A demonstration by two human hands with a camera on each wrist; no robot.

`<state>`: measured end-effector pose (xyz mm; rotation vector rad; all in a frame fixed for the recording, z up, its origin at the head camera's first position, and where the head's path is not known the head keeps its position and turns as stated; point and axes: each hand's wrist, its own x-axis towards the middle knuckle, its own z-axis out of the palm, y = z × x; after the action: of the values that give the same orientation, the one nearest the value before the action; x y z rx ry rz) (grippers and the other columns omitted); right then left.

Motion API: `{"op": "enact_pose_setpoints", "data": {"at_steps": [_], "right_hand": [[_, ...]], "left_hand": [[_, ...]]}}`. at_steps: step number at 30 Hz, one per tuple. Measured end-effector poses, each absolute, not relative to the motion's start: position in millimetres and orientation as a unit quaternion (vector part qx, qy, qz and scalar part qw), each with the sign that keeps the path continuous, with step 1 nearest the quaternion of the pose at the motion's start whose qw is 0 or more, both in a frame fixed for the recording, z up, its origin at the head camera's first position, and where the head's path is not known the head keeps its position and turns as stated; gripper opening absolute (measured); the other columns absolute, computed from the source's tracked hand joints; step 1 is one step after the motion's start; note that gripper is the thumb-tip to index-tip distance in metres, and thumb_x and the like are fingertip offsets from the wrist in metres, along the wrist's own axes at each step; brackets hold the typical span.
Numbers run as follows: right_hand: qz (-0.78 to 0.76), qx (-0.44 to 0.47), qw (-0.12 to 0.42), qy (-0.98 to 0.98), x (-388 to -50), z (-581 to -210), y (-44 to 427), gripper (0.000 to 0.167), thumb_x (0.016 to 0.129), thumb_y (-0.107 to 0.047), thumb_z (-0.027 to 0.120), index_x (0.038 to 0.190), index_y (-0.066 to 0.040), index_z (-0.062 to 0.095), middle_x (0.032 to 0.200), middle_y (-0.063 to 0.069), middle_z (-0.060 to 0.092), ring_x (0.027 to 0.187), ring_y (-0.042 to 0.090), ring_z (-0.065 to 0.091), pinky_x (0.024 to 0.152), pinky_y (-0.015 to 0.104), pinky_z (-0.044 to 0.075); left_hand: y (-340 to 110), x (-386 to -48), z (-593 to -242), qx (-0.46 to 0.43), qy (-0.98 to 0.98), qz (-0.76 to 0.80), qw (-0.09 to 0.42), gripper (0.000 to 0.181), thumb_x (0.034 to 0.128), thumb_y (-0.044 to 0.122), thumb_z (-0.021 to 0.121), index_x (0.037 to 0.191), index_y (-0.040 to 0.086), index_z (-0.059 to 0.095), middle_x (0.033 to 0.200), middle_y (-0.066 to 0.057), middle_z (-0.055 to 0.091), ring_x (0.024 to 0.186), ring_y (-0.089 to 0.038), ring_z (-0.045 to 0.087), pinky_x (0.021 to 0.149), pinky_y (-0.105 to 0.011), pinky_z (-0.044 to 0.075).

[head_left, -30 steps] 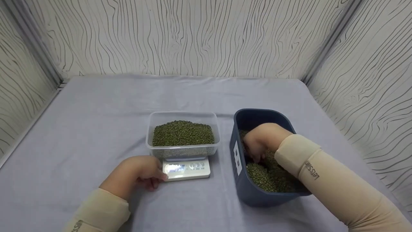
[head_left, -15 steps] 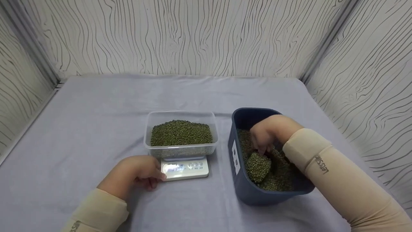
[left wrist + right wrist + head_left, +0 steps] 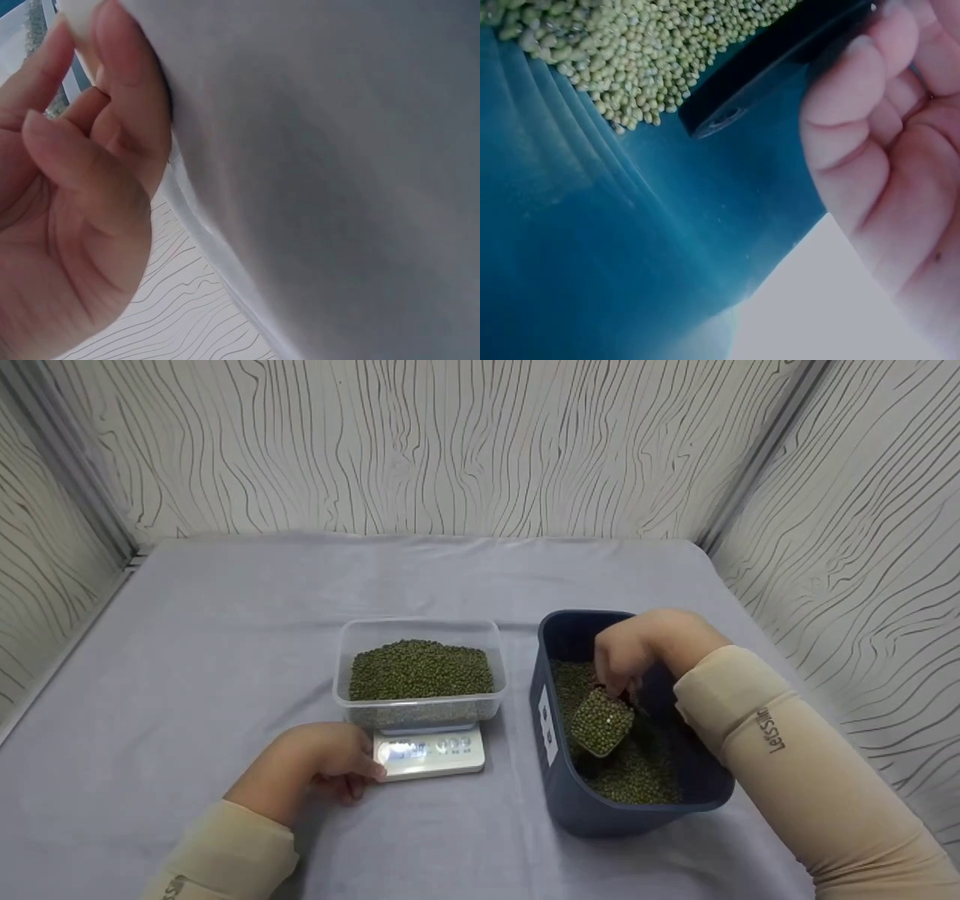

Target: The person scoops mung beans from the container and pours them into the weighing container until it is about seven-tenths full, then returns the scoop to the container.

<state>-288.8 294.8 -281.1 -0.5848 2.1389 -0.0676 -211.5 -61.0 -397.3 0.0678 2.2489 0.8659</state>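
My right hand (image 3: 637, 649) grips the black handle (image 3: 769, 71) of a scoop over the bin, its bowl heaped with green mung beans (image 3: 602, 721). Below and around it, more beans lie in the deep dark blue bin (image 3: 585, 814). At the left, my left hand (image 3: 330, 757) pinches the front left corner of a white kitchen scale (image 3: 442, 761) between thumb and fingers. A clear plastic container (image 3: 420, 703) holding a mound of mung beans sits on the scale. The scale's display is lit, but its digits are too blurred to read.
A pale grey cloth (image 3: 225, 607) covers the table. Wood-grain patterned panels (image 3: 420, 450) stand behind it and on both sides. The bin's high rim (image 3: 541, 660) surrounds the scoop, and a white label (image 3: 548, 727) is on its left wall.
My right hand has risen from deep in the bin and shifted slightly right and back, lifting the filled scoop out of the beans. My left hand keeps its place on the scale.
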Motion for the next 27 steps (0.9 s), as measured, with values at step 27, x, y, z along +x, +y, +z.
{"op": "enact_pose_setpoints", "data": {"at_steps": [27], "right_hand": [[-0.121, -0.174, 0.405, 0.889, -299, -242, 323, 0.034, 0.08, 0.002, 0.054, 0.055, -0.014, 0.038, 0.051, -0.005, 0.041, 0.05, 0.009, 0.043, 0.053, 0.025, 0.042]], "left_hand": [[-61, -212, -394, 0.032, 0.879, 0.309, 0.363, 0.02, 0.0824, 0.024, 0.067, 0.079, 0.006, 0.06, 0.065, -0.006, 0.065, 0.054, -0.013, 0.061, 0.045, -0.02, 0.04]]}}
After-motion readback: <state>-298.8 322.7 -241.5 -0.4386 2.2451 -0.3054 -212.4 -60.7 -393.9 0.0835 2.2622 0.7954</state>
